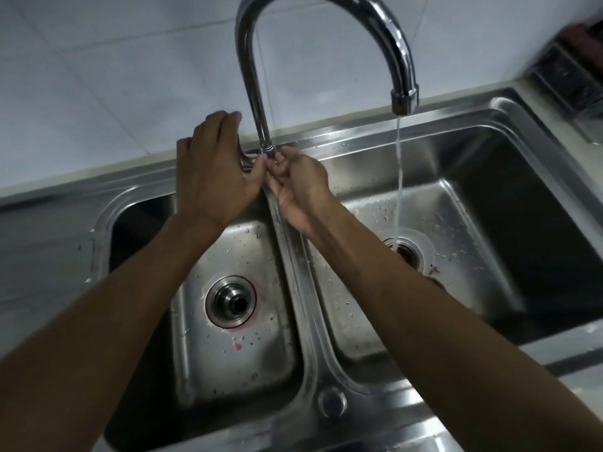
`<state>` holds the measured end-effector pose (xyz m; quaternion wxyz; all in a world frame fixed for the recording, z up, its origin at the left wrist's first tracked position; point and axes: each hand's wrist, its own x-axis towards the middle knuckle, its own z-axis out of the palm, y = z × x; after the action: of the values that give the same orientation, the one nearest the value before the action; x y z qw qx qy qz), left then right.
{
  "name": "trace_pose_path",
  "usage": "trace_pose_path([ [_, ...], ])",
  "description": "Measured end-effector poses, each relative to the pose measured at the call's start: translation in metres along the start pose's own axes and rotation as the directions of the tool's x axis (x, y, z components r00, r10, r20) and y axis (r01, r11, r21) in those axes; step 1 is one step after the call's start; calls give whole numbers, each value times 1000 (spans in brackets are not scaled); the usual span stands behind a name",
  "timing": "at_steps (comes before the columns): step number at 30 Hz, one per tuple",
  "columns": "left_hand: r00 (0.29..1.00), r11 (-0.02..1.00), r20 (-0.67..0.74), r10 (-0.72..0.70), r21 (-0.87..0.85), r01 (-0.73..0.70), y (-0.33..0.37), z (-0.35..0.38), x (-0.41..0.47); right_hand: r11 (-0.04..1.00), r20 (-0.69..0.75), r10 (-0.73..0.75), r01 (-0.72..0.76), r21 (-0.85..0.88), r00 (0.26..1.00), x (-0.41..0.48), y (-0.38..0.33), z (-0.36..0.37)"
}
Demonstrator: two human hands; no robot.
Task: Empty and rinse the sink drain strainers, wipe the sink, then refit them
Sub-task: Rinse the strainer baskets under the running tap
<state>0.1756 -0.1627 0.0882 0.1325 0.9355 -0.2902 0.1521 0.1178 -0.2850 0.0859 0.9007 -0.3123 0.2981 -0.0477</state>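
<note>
Likely setting the flow, the left hand (212, 171) curls over the tap lever (245, 159) at twelve o'clock, the right hand (300, 187) loosely curled beside it, grip unclear, while water (398, 177) hits the right drain strainer (406, 252) at four and the left drain strainer (232, 301) sits at seven.

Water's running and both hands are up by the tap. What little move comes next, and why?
Probably turn the tap handle, which the left hand grips, to strengthen the flow: the stream falling into the right drain looks thin, and scraps lie around it.
</note>
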Motion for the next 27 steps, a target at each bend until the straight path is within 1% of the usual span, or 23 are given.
trace_pose_path([
  [4,1000,1000,-28,-1,-13,0,8,1,-14,999,-32,3,-4,-48,999,2,0,-1],
  [7,1000,1000,-18,-8,-16,8,12,0,-12,999,8,13,-13,-46,1000,-2,1,-4],
  [10,1000,1000,-3,-18,-8,18,13,-1,-13,1000,41,11,-11,-2,999,-6,2,-4],
  [14,999,999,0,-41,-11,41,15,1,-16,1000,62,9,-9,-8,998,-8,0,-9],
  [21,993,992,5,-121,-30,121,34,12,-38,991,47,11,-5,-136,999,-13,-11,-26],
  [24,985,983,67,-157,-84,162,52,19,-54,972,51,21,-8,-233,999,-16,-16,-44],
  [27,983,980,110,-147,-118,160,75,28,-68,956,27,36,-27,-292,999,-27,-30,-71],
])
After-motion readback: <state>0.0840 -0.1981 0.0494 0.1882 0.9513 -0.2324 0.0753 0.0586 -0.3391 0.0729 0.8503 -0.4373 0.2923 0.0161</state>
